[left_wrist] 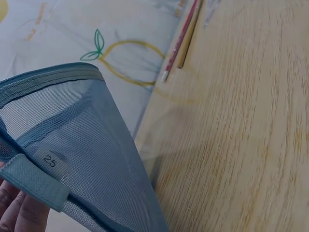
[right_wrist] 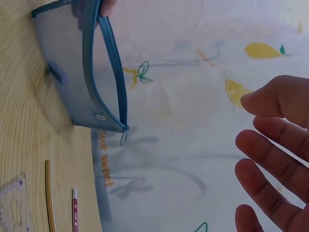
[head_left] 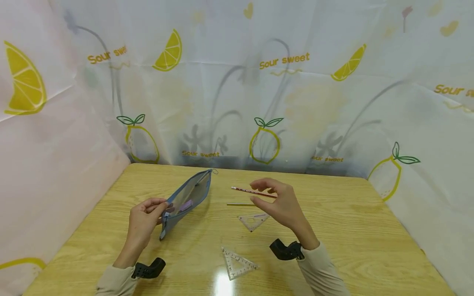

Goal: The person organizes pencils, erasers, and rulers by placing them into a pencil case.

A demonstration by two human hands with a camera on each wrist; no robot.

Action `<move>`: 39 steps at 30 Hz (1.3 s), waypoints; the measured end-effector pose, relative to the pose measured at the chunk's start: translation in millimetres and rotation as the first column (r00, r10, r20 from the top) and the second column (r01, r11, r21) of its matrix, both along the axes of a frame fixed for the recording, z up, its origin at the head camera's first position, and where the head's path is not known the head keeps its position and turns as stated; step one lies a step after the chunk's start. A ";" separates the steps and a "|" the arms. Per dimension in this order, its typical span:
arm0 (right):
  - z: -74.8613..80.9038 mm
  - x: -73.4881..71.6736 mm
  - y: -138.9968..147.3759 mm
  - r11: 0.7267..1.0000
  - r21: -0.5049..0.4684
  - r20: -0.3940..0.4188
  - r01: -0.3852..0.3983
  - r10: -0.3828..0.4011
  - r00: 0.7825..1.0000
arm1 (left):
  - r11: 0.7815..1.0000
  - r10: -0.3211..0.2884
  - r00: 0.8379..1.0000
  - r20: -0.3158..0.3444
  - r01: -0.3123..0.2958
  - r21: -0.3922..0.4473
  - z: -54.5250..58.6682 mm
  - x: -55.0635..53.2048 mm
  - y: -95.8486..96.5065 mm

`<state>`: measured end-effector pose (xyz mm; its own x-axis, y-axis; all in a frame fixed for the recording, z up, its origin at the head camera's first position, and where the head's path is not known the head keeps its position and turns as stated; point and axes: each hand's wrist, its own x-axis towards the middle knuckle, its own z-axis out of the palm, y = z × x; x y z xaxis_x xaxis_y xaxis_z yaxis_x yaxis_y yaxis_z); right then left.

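A blue mesh zip pouch [head_left: 201, 196] stands tilted on the table, its zipped mouth spread wide. My left hand [head_left: 142, 218] pinches its near end between thumb and fingers. Through the mesh a purple block-like item [head_left: 186, 205] shows inside. My right hand [head_left: 283, 205] hovers over the table's middle, thumb and fingers apart with nothing between them, as the right wrist view confirms. Below and beyond it lie a red pencil [head_left: 242, 189] with a white eraser end and a gold-coloured pencil [head_left: 237, 204]. In the head view the hand overlaps the right ends of both.
One clear set square [head_left: 244, 220] lies just below the pencils, partly behind the right hand. Another clear triangle ruler [head_left: 227, 267] is nearer me on the wooden table [head_left: 352, 230]. A white lemon-print cloth [head_left: 229, 94] hangs along the back and sides.
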<state>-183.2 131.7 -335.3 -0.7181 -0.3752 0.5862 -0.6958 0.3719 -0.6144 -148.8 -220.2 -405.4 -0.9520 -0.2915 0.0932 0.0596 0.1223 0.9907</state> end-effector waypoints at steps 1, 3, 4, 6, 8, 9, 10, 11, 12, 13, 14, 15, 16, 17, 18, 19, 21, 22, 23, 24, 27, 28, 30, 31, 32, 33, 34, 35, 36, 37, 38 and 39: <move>-0.2 0.7 2.4 1.000 -0.002 0.002 0.001 -0.001 1.000 | 1.000 0.002 1.000 0.002 -0.002 0.002 -0.4 0.7 -0.3; -0.2 1.5 7.4 1.000 -0.002 -0.001 0.009 -0.009 1.000 | 1.000 -0.003 1.000 0.000 0.003 0.001 -0.7 1.4 -0.9; -0.1 1.8 10.0 1.000 -0.003 -0.003 0.015 -0.015 1.000 | 1.000 -0.004 1.000 -0.004 0.004 -0.001 -0.7 1.4 -1.0; 0.1 2.2 16.0 1.000 -0.005 -0.001 0.031 -0.031 1.000 | 1.000 -0.012 1.000 -0.016 0.012 -0.001 -0.4 0.9 -0.8; -0.3 2.8 22.6 0.999 -0.006 0.003 0.048 -0.048 0.999 | 1.000 -0.023 1.000 -0.021 0.023 -0.001 -0.4 0.4 -0.3; -0.6 3.3 26.0 0.998 -0.008 0.007 0.056 -0.056 0.998 | 1.000 -0.026 0.999 -0.023 0.026 -0.001 -0.5 0.2 0.0; -0.7 3.5 29.3 0.998 -0.010 0.009 0.064 -0.064 0.998 | 1.000 -0.026 0.999 -0.023 0.026 0.001 0.0 0.1 0.2; -0.9 3.7 32.7 0.997 -0.011 0.011 0.072 -0.072 0.997 | 1.000 -0.026 0.999 -0.021 0.026 0.002 0.3 0.3 0.4; -1.3 3.8 36.0 0.997 -0.010 0.010 0.082 -0.082 0.997 | 1.000 -0.027 0.999 -0.019 0.028 0.005 0.6 0.4 0.3; -1.8 3.7 39.2 0.996 -0.011 0.007 0.090 -0.090 0.996 | 1.000 -0.028 0.999 -0.020 0.028 0.009 0.7 0.4 0.3; -2.6 3.4 42.4 0.995 -0.011 0.007 0.100 -0.100 0.995 | 1.000 -0.027 0.999 -0.020 0.027 0.013 0.9 0.4 0.2; -3.4 3.1 45.4 0.994 -0.011 0.006 0.109 -0.109 0.994 | 1.000 -0.026 0.999 -0.020 0.027 0.016 1.0 0.5 0.1; -4.5 2.9 48.2 0.993 -0.011 0.007 0.117 -0.117 0.993 | 0.999 -0.027 0.999 -0.021 0.027 0.020 1.0 0.6 0.0; -5.9 2.3 51.1 0.992 -0.010 0.011 0.125 -0.125 0.992 | 0.999 -0.028 0.999 -0.022 0.028 0.024 0.9 0.7 -0.1; -7.2 2.0 53.8 0.991 -0.009 0.013 0.132 -0.132 0.991 | 0.999 -0.029 0.999 -0.024 0.030 0.028 0.9 0.9 -0.3; -8.6 1.7 56.5 0.990 -0.010 0.020 0.138 -0.138 0.990 | 0.999 -0.031 0.999 -0.024 0.032 0.028 0.8 1.2 -0.4; -11.6 1.2 61.5 0.989 -0.018 0.034 0.147 -0.147 0.989 | 0.999 -0.033 0.999 -0.024 0.034 0.027 0.7 1.9 -0.6; -12.8 1.4 63.6 0.988 -0.023 0.041 0.152 -0.151 0.988 | 0.999 -0.034 0.999 -0.024 0.035 0.025 0.8 2.4 -0.7; -14.1 1.3 65.9 0.986 -0.026 0.049 0.162 -0.161 0.986 | 0.999 -0.034 0.999 -0.024 0.035 0.024 1.1 2.9 -0.5; -10.8 4.9 65.9 0.985 -0.028 0.057 0.170 -0.168 0.984 | 0.999 -0.035 0.999 -0.022 0.035 0.021 1.2 3.3 -0.5; -7.6 9.5 69.0 0.980 -0.031 0.072 0.197 -0.194 0.978 | 0.999 -0.033 0.999 -0.017 0.033 0.012 1.3 3.5 -0.2; -8.0 10.0 70.8 0.978 -0.030 0.079 0.205 -0.202 0.976 | 0.999 -0.031 0.999 -0.015 0.031 0.009 1.3 3.6 -0.2; -9.5 10.4 75.0 0.977 -0.036 0.094 0.210 -0.206 0.974 | 1.000 -0.026 1.000 -0.012 0.026 0.004 1.1 3.8 -0.3; -14.7 7.3 79.1 0.977 -0.043 0.099 0.210 -0.205 0.974 | 1.000 -0.023 1.000 -0.013 0.023 0.002 1.0 3.9 -0.3; -19.6 4.5 83.0 0.976 -0.050 0.107 0.211 -0.204 0.973 | 1.000 -0.023 1.000 -0.015 0.023 0.002 0.9 3.8 -0.4; -22.4 3.3 86.0 0.977 -0.056 0.115 0.207 -0.200 0.973 | 1.000 -0.024 1.000 -0.019 0.024 0.004 0.9 3.6 -0.4; -24.1 2.9 88.1 0.977 -0.064 0.128 0.205 -0.196 0.972 | 1.000 -0.026 0.999 -0.023 0.026 0.008 0.8 3.4 -0.4; -25.8 2.9 89.9 0.977 -0.070 0.142 0.203 -0.192 0.971 | 1.000 -0.028 0.999 -0.027 0.029 0.011 0.6 3.2 -0.6; -27.4 2.8 91.5 0.976 -0.069 0.155 0.204 -0.192 0.969 | 0.999 -0.032 0.999 -0.032 0.032 0.016 0.4 2.9 -0.7; -28.8 2.9 92.8 0.976 -0.069 0.169 0.205 -0.191 0.967 | 0.999 -0.034 0.999 -0.035 0.035 0.019 0.1 2.9 -1.0; -30.3 3.1 93.8 0.976 -0.066 0.184 0.206 -0.191 0.964 | 0.999 -0.035 0.999 -0.035 0.036 0.022 -0.3 3.3 -1.2; -31.7 3.2 94.7 0.977 -0.064 0.198 0.205 -0.189 0.962 | 0.999 -0.034 0.999 -0.035 0.035 0.026 -0.6 3.6 -1.6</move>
